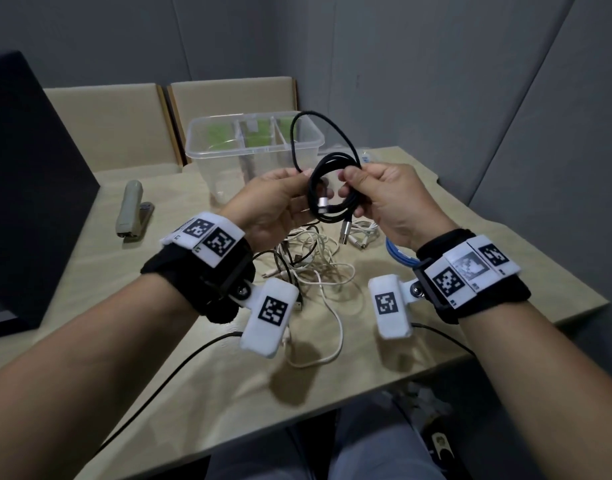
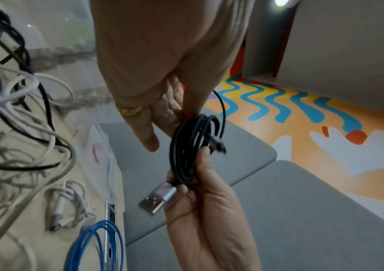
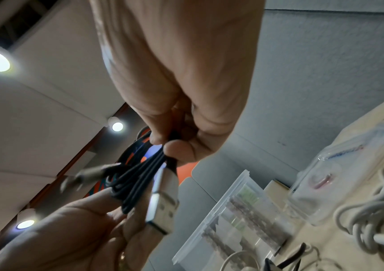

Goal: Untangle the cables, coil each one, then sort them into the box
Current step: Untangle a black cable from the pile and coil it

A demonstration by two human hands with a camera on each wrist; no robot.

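In the middle of the head view, above the table (image 1: 200, 358), the right hand (image 1: 398, 202) gripped a coiled black cable (image 1: 327, 188), thumb and fingers pinched round its loops. The left hand (image 1: 273, 199) pinched the cable's loose strand, which arched up in front of the clear box (image 1: 252, 150). Below the hands lay tangled white cables (image 1: 318, 268), a blue cable (image 1: 398, 254) at right, a stapler (image 1: 133, 211) at left.

Head view looks down; both wrist views — close, somewhat blurred — share the black cable (image 1: 327, 188).
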